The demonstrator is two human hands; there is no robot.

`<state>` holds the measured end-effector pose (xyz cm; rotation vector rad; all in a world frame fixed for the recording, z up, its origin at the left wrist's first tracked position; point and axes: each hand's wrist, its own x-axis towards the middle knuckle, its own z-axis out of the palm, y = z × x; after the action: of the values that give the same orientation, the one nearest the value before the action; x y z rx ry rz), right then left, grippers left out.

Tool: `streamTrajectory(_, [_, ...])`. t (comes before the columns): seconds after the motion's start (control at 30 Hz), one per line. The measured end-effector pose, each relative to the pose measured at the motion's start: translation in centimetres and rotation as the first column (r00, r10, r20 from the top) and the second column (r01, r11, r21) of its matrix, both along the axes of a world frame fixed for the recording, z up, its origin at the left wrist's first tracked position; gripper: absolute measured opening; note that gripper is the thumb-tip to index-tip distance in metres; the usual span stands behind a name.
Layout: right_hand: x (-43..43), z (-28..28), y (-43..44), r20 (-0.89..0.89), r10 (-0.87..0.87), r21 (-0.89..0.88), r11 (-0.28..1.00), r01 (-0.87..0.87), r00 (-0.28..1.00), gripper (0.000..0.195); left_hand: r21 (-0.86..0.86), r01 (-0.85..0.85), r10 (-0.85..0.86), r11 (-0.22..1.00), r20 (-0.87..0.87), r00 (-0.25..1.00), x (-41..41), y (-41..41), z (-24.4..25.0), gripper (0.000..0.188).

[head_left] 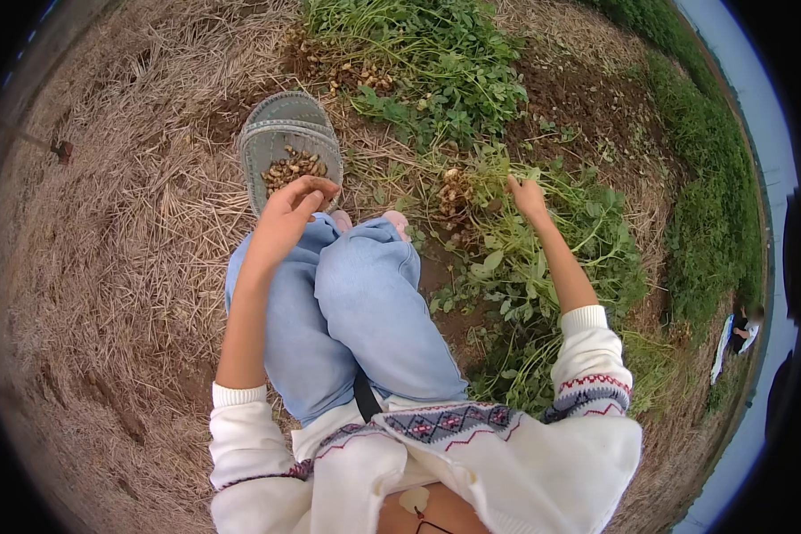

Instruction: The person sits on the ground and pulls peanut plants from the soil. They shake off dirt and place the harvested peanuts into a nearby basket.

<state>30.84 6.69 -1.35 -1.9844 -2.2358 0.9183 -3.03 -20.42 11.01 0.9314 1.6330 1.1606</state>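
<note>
My left hand [292,212] hangs over the near edge of a shallow woven basket [253,180]. Its fingers are curled, and whether anything sits between them cannot be seen. A pile of unshelled peanuts [287,175] lies in the basket under and beyond that hand. Off to the right, my right hand [526,196] grips the stems of an uprooted peanut plant [507,250]. Beside it, a cluster of peanut pods [452,193] hangs from the plant's roots, on the side towards the basket.
More pulled peanut plants [434,73] lie ahead, with pods [367,79] on their roots. Dry straw [140,227] covers the ground on the left. Bare soil [574,100] and a green crop row [714,220] are at the right. A person [746,332] is far off at the right.
</note>
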Motion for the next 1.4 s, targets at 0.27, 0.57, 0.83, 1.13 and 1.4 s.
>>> streamTrajectory(0.27, [10.0,-11.4,-8.2,0.359,0.151,0.112,0.973,-0.203,0.921,0.044,0.093,-0.093,0.113,0.991,-0.243,0.963,2.1,1.5,1.0,0.018])
streamTrajectory(0.57, [5.2,2.3,-2.0,-0.247,-0.123,0.420,0.880,0.221,0.961,0.048,0.142,-0.035,0.097,0.989,-0.459,0.883,3.4,1.8,1.1,0.017])
streamTrajectory(0.83, [9.8,-12.6,-12.1,0.226,0.127,0.075,0.986,-0.148,0.966,0.047,0.140,-0.085,0.137,0.986,-0.418,0.898,2.6,2.0,0.7,0.016])
streamTrajectory(1.13, [6.9,4.7,-7.4,-0.388,-0.212,0.467,0.794,0.389,0.897,0.046,0.161,-0.142,0.194,0.977,-0.379,0.905,3.2,0.9,0.6,0.016])
streamTrajectory(1.4, [7.7,-12.6,-9.4,0.183,0.051,-0.004,0.999,-0.051,0.982,0.046,0.222,-0.080,0.128,0.972,-0.210,0.969,3.0,2.3,-0.1,0.017])
